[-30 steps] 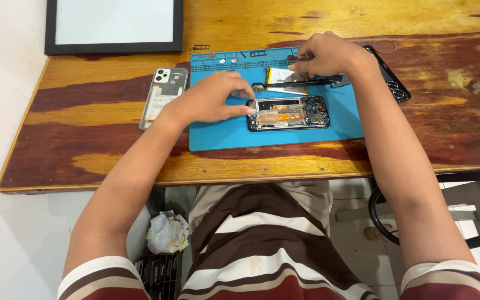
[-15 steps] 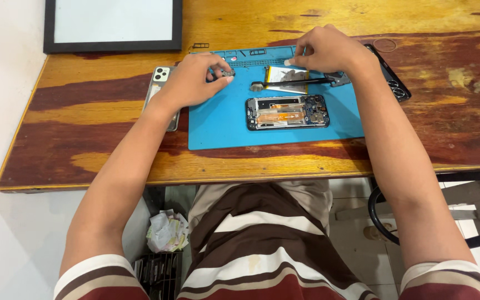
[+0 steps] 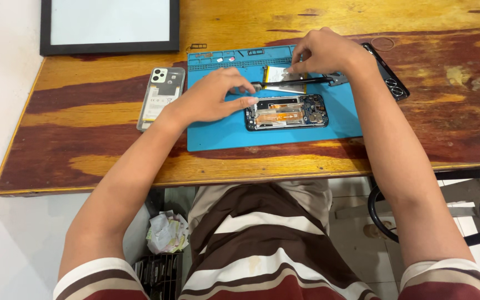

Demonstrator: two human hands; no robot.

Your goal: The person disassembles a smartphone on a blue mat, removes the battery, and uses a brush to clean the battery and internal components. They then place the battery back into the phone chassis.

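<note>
A small phone-repair workbench.
A blue repair mat (image 3: 223, 133) lies on the worn wooden tabletop (image 3: 84, 161), bearing an opened phone (image 3: 286, 111).

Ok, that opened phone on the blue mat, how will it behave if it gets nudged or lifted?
The opened phone lies flat, so it would likely slide, not tip. Its exposed boards look fragile; edges seem the safer grip. The blue mat probably adds some grip.

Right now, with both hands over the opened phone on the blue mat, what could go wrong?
1. The left hand hovers at the edge of the opened black phone; a slip might scrape its exposed board.
2. The right hand pinches at a long dark tool over a flat pale battery-like part; pressing could puncture it.
</note>
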